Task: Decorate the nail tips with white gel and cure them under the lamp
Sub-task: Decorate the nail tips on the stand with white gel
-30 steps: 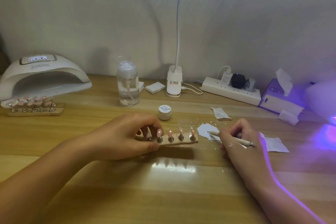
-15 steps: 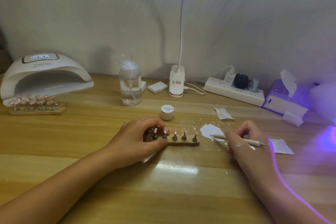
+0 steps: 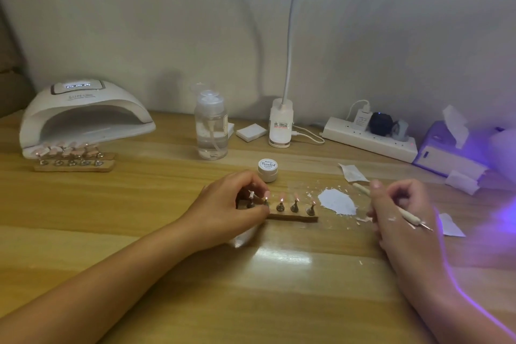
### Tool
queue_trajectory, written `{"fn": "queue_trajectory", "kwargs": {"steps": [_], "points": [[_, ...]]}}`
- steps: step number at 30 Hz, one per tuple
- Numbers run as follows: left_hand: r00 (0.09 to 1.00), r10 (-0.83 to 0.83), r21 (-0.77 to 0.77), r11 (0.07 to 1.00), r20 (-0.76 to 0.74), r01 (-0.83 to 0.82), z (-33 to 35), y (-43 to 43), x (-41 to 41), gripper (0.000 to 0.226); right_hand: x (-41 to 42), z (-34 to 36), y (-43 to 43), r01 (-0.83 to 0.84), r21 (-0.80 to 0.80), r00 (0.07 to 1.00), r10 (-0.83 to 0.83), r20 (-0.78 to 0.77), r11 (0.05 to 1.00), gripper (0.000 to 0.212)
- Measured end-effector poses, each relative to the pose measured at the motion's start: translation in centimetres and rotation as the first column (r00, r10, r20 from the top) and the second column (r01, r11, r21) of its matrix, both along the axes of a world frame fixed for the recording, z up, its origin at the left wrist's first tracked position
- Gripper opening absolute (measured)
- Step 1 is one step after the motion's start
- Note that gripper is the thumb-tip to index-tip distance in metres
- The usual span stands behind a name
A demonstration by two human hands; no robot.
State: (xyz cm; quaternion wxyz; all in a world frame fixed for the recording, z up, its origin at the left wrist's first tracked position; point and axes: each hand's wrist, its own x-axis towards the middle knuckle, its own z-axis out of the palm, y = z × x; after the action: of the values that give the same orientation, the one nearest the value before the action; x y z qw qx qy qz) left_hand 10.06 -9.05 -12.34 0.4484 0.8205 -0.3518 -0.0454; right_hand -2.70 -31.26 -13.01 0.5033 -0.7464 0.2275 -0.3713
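Observation:
A wooden strip [image 3: 293,216] with several pink nail tips [image 3: 281,200] on metal stands lies on the table in front of me. My left hand [image 3: 226,207] grips its left end, fingers curled over the leftmost stands. My right hand [image 3: 402,212] holds a thin white dotting tool [image 3: 410,215] across its fingers, to the right of the strip. A small white gel jar [image 3: 267,169] stands just behind the strip. A patch of white gel [image 3: 336,201] sits on the table between the strip and my right hand. The white curing lamp [image 3: 83,120] stands at the far left.
A second wooden strip of nail tips [image 3: 74,162] lies at the lamp's mouth. A clear pump bottle [image 3: 210,131], a desk-lamp base [image 3: 280,124], a power strip [image 3: 368,139] and a tissue box [image 3: 449,153] line the back. Paper scraps [image 3: 451,225] lie at right under purple light.
The strip has been set flat on the table, its tips now pointing up. My left hand has settled over its left end. My right hand stays beside it with the tool.

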Motion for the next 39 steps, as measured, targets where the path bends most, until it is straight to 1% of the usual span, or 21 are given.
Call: {"fn": "queue_trajectory", "kwargs": {"steps": [2, 4, 7, 9, 11, 13, 16, 18, 20, 22, 25, 29, 30, 31, 32, 33, 34, 35, 36, 37, 39], "points": [[1.0, -0.007, -0.008, 1.0, 0.012, 0.007, 0.0, 0.0, 0.0, 0.015, -0.1, 0.3, 0.5, -0.046, 0.018, 0.999, 0.046, 0.027, 0.999, 0.021], [0.998, -0.008, 0.008, 1.0, 0.065, 0.008, 0.0, 0.0, -0.2, 0.014, -0.1, 0.6, 1.0, -0.12, 0.061, 0.992, 0.116, 0.054, 0.991, 0.019], [0.992, 0.0, 0.02, 1.0, 0.129, -0.003, 0.2, 0.0, -0.4, 0.012, 0.0, 1.3, 1.2, -0.196, 0.179, 0.977, 0.177, 0.118, 0.964, 0.022], [0.98, 0.031, 0.048, 0.998, 0.197, -0.042, 0.3, 0.0, -0.6, 0.01, 0.0, 1.4, 1.2, -0.223, 0.263, 0.971, 0.191, 0.14, 0.939, 0.025], [0.953, 0.067, 0.06, 0.994, 0.297, -0.088, 0.4, 0.0, -0.9, 0.008, 0.0, 1.1, 1.1, -0.247, 0.311, 0.967, 0.214, 0.137, 0.918, 0.019], [0.925, 0.071, 0.065, 0.993, 0.374, -0.103, 0.5, -0.1, -1.1, 0.007, 0.0, 0.6, 1.0, -0.236, 0.281, 0.971, 0.216, 0.101, 0.93, 0.021], [0.91, 0.037, 0.11, 0.99, 0.413, -0.09, 0.5, -0.2, -1.2, 0.015, 0.0, 0.4, 0.6, -0.165, 0.055, 0.985, 0.167, -0.046, 0.985, 0.023], [0.916, 0.022, 0.109, 0.992, 0.401, -0.071, 0.4, -0.1, -1.1, 0.01, 0.0, 0.5, 0.3, -0.145, -0.018, 0.984, 0.143, -0.109, 0.989, 0.02], [0.925, 0.009, 0.097, 0.994, 0.381, -0.049, 0.4, 0.0, -1.1, 0.009, 0.0, 0.5, 0.0, -0.136, -0.002, 0.982, 0.135, -0.136, 0.991, 0.017], [0.926, 0.009, 0.093, 0.994, 0.378, -0.048, 0.4, 0.0, -1.1, 0.014, -0.1, 0.4, 0.0, -0.129, 0.03, 0.979, 0.132, -0.152, 0.991, 0.017], [0.917, 0.037, 0.099, 0.992, 0.397, -0.082, 0.3, 0.0, -0.9, 0.019, -0.1, 0.4, 0.0, -0.136, 0.047, 0.974, 0.142, -0.177, 0.99, 0.02], [0.911, 0.087, 0.099, 0.985, 0.402, -0.138, 0.3, 0.1, -0.8, 0.015, 0.0, 0.4, 0.0, -0.147, 0.053, 0.964, 0.155, -0.214, 0.988, 0.018], [0.896, 0.089, 0.101, 0.984, 0.436, -0.146, 0.3, 0.1, -0.9, 0.01, 0.1, 0.4, 0.0, -0.141, 0.058, 0.967, 0.15, -0.206, 0.988, 0.018], [0.859, 0.086, 0.123, 0.978, 0.506, -0.17, 0.5, 0.2, -1.0, 0.005, 0.1, 0.4, 0.0, -0.136, 0.062, 0.969, 0.146, -0.2, 0.989, 0.018], [0.795, 0.071, 0.152, 0.968, 0.603, -0.201, 0.6, 0.1, -1.1, 0.002, 0.1, 0.4, 0.0, -0.136, 0.06, 0.968, 0.146, -0.202, 0.989, 0.018], [0.713, 0.043, 0.171, 0.959, 0.7, -0.226, 0.8, 0.1, -1.3, 0.009, 0.1, 0.4, 0.0, -0.14, 0.055, 0.966, 0.148, -0.21, 0.989, 0.018], [0.637, 0.011, 0.171, 0.96, 0.771, -0.223, 0.9, -0.1, -1.5, 0.014, 0.1, 0.3, 0.0, -0.143, 0.051, 0.965, 0.151, -0.216, 0.988, 0.018], [0.589, -0.013, 0.155, 0.969, 0.808, -0.192, 1.1, -0.3, -1.9, 0.015, 0.1, 0.3, 0.0, -0.141, 0.052, 0.965, 0.149, -0.214, 0.989, 0.018], [0.58, -0.035, 0.14, 0.981, 0.814, -0.137, 1.2, -0.6, -2.4, 0.013, 0.0, 0.2, -0.1, -0.134, 0.056, 0.968, 0.143, -0.206, 0.989, 0.019], [0.617, -0.065, 0.138, 0.988, 0.784, -0.071, 1.1, -0.8, -2.9, 0.009, 0.0, 0.2, -0.1, -0.126, 0.058, 0.972, 0.135, -0.192, 0.99, 0.019], [0.781, -0.093, 0.116, 0.993, 0.618, 0.027, 0.7, -1.3, -3.9, 0.004, 0.1, 0.2, -0.1, -0.108, 0.052, 0.982, 0.115, -0.149, 0.993, 0.02]]}}
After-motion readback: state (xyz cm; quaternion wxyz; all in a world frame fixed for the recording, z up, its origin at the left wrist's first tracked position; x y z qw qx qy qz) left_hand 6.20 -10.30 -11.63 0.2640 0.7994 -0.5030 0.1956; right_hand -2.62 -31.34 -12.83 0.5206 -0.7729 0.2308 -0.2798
